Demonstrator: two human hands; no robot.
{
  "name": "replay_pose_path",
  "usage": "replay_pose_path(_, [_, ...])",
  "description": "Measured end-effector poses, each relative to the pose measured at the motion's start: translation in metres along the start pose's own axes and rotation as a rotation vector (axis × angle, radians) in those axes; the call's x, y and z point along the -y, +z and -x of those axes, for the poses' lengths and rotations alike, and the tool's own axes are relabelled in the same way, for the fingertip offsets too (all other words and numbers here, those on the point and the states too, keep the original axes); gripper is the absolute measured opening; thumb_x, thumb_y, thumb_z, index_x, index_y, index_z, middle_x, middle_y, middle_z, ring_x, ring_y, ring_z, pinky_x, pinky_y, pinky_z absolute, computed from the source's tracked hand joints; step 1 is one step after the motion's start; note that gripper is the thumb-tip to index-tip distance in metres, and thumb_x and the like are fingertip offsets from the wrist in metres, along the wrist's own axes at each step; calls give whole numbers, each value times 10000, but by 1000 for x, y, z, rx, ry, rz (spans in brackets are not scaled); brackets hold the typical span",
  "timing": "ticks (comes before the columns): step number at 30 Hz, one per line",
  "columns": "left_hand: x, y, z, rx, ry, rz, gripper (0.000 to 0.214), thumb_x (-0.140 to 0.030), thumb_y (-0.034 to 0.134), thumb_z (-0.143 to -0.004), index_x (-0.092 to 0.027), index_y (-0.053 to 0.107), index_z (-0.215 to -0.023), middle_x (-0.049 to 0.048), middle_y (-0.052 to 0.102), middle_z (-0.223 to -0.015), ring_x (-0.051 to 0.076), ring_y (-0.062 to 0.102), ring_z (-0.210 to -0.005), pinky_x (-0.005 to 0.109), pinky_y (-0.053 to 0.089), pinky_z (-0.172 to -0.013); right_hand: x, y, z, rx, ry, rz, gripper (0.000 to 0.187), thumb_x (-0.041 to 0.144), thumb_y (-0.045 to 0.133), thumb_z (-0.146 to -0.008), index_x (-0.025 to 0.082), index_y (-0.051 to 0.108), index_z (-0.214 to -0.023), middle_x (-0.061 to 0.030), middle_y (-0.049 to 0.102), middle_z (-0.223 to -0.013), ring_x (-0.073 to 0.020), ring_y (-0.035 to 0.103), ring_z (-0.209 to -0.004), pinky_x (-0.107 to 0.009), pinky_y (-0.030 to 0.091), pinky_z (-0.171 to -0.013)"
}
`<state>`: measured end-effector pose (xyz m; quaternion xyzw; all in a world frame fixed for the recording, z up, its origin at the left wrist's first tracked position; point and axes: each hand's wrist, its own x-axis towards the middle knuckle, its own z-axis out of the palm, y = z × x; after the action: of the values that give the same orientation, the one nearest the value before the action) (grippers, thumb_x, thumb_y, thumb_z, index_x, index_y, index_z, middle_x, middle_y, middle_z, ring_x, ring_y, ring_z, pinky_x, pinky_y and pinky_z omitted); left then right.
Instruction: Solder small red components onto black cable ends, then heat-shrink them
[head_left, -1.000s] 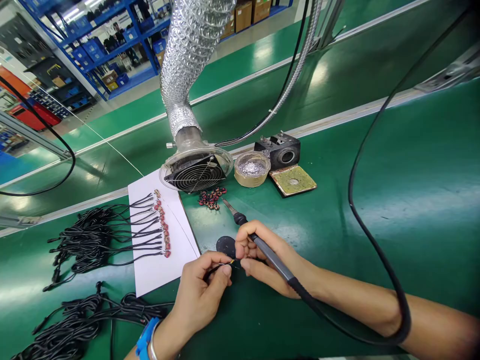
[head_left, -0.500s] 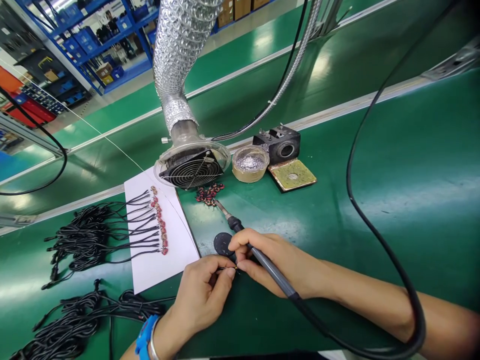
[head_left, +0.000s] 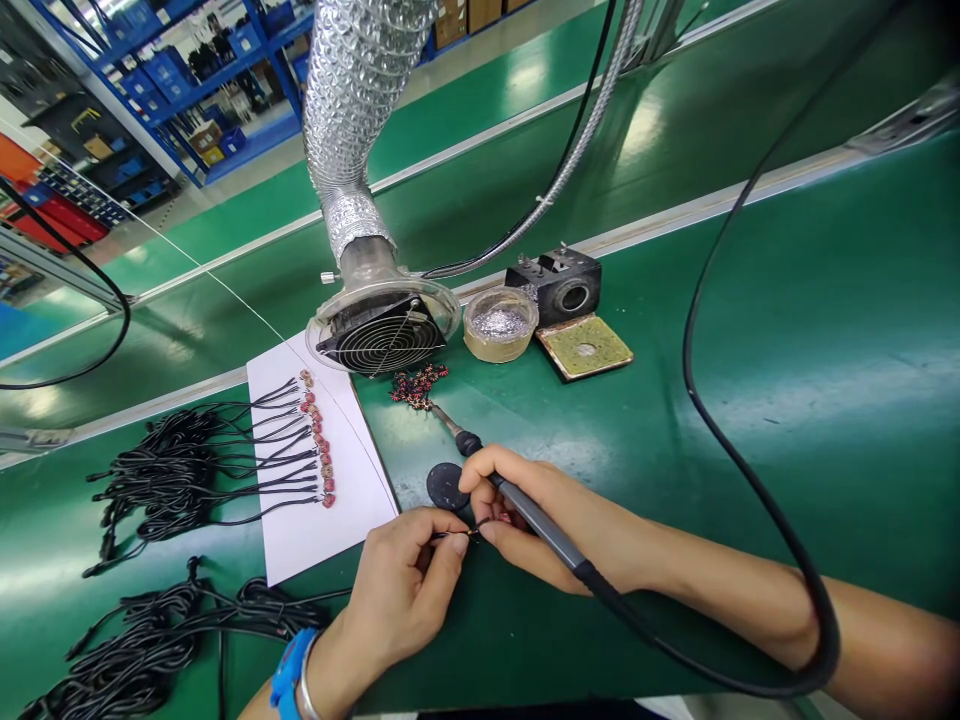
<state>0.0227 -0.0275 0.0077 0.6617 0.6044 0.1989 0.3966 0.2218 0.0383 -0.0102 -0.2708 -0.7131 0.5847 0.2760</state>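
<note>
I have the right fingers point(head_left: 495, 464) around the soldering iron point(head_left: 538, 524), its tip point(head_left: 445, 420) having come nearer the red-black pile point(head_left: 414, 386); left fingers point(head_left: 448, 558) pinch a thin wire point(head_left: 474, 532) over the table point(head_left: 525, 640). A tub point(head_left: 499, 349) holds silvery shavings point(head_left: 501, 322).

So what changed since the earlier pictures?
The left hand and right hand drew slightly closer; the slim grey soldering iron shifted slightly left toward the pile of tiny red-black parts. A small reddish piece now shows in the right grip. The iron stays held; looped black cables unchanged.
</note>
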Motion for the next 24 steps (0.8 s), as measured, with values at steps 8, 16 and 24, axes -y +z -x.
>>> replay_pose_path(8, [-1,0,-1,-20,37,-54,207,-319,509,-944,-197,673,-904,29,668,-726,125,556,-588,225,399,-555,-3,4,2,-46,53,90,336,118,556,-804,241,469,-1105,38,636,-805,-74,524,-526,-207,411,-530])
replay_pose_path(16, [4,3,2,-56,28,2,197,-315,513,-943,-193,667,-933,21,650,-705,115,538,-569,212,403,-539,-2,1,2,-60,3,71,411,80,540,-754,232,457,-1127,34,619,-789,-100,579,-607,-220,444,-587])
replay_pose_path(24, [5,4,-1,-54,115,-24,174,-278,510,-936,-179,650,-906,3,620,-673,96,501,-540,196,379,-509,2,0,0,-20,-41,148,315,108,521,-777,204,496,-1076,31,613,-763,-99,574,-608,-227,450,-611])
